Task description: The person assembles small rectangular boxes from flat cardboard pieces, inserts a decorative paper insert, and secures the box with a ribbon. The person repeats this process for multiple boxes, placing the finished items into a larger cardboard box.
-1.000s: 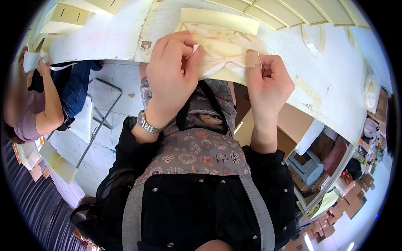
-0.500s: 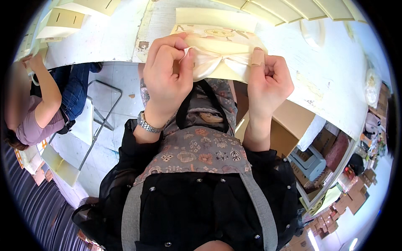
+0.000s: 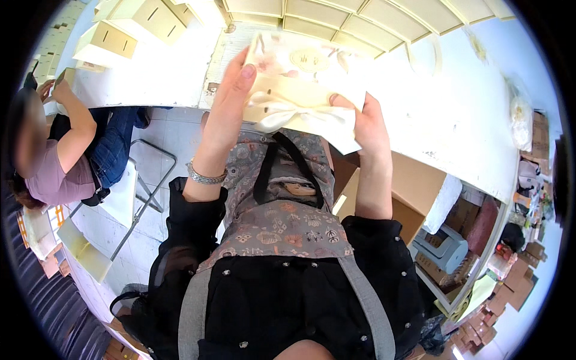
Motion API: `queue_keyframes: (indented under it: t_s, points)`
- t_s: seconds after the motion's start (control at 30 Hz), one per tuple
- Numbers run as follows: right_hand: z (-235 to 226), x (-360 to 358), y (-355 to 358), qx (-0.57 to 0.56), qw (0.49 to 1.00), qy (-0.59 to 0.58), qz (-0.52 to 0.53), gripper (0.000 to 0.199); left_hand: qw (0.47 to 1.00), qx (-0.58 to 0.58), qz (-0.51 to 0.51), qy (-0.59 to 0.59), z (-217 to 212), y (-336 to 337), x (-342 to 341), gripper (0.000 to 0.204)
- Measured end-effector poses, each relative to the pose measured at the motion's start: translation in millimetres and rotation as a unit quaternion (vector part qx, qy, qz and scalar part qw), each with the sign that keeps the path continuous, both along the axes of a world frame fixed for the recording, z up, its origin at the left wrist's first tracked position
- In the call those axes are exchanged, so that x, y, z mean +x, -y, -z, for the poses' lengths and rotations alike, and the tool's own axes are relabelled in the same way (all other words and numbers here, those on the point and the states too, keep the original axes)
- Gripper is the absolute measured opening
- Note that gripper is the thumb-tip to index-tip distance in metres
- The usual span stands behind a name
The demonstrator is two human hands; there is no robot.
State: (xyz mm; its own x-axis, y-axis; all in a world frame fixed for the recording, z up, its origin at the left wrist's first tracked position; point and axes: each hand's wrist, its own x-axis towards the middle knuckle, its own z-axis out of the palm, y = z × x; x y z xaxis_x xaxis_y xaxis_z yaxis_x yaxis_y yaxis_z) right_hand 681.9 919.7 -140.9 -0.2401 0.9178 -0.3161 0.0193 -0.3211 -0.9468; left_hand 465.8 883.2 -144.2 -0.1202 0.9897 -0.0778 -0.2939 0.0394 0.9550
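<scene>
Above the front edge of the white table (image 3: 447, 111), I hold a cream gift box (image 3: 300, 84) with a pale flower print and an oval emblem on its far part. Across its near part lies a white satin ribbon bow (image 3: 293, 113), tied at the middle. My left hand (image 3: 230, 99) grips the box's left side, thumb on top and the other fingers mostly hidden. My right hand (image 3: 367, 125) closes round the right side, its thumb over the top face beside the ribbon. Two small dark slots show in the box near my left thumb.
Cream boxes or trays (image 3: 372, 27) stand in rows at the far side. More slotted cream boxes (image 3: 108, 43) are at the upper left. A co-worker (image 3: 67, 153) sits left by a folding chair (image 3: 120, 195). An open cardboard box (image 3: 420, 180) stands under the table edge, right.
My fingers have left the ribbon ends they were pinching, and both hands now grip the box sides. The box is raised and tilted, and its bow lies tied.
</scene>
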Motion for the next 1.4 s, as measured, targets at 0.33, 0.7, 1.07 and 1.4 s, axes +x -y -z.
queue_keyframes:
  t_s: [0.33, 0.7, 1.07, 1.4]
  points:
    - [39, 8, 24, 0.442, 0.885, 0.09, -0.112, 0.024, 0.98, 0.155, -0.091, 0.086, 23, -3, -16, 0.045]
    - [32, -11, 13, 0.064, 0.988, -0.057, 0.129, 0.057, 0.982, 0.064, 0.084, 0.159, 32, -5, -43, 0.051]
    - [10, 119, 38, 0.015, 1.0, -0.018, -0.003, 0.05, 0.898, 0.203, 0.209, -0.331, 4, 31, -8, 0.062]
    - [-39, 173, 50, 0.074, 0.985, 0.139, -0.07, 0.044, 0.625, 0.082, -0.295, -0.718, -21, -62, -206, 0.057]
